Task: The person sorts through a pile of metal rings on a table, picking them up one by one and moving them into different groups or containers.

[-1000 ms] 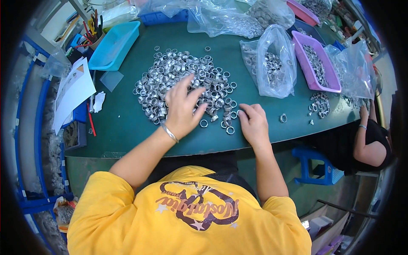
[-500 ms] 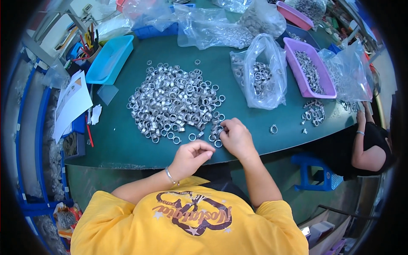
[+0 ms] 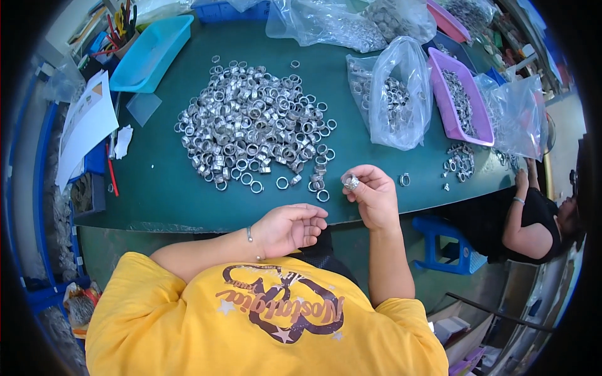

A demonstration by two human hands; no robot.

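Observation:
Between the thumb and fingers of my right hand (image 3: 376,197) is a silver metal ring (image 3: 352,182), held up over the table's near edge. It may be more than one ring; I cannot tell. My left hand (image 3: 290,230) is open and holds nothing, its palm turned toward the right hand and its fingers loosely bent. Beyond both hands spreads a large heap of similar metal rings (image 3: 251,119). A short row of rings (image 3: 318,177) lies at the heap's right side, close to my right hand. One single ring (image 3: 404,180) rests farther right.
A clear plastic bag (image 3: 401,94) of metal parts stands right of the heap, beside a purple tray (image 3: 461,97) of small parts. At the far left are a turquoise tray (image 3: 153,53) and paper sheets (image 3: 89,128). Another person (image 3: 530,229) sits at right, near a blue stool (image 3: 448,244).
My right hand has drawn back and right from the row of rings, lifting a ring and turning it up. My left hand has opened its fingers. The whole view has shifted slightly.

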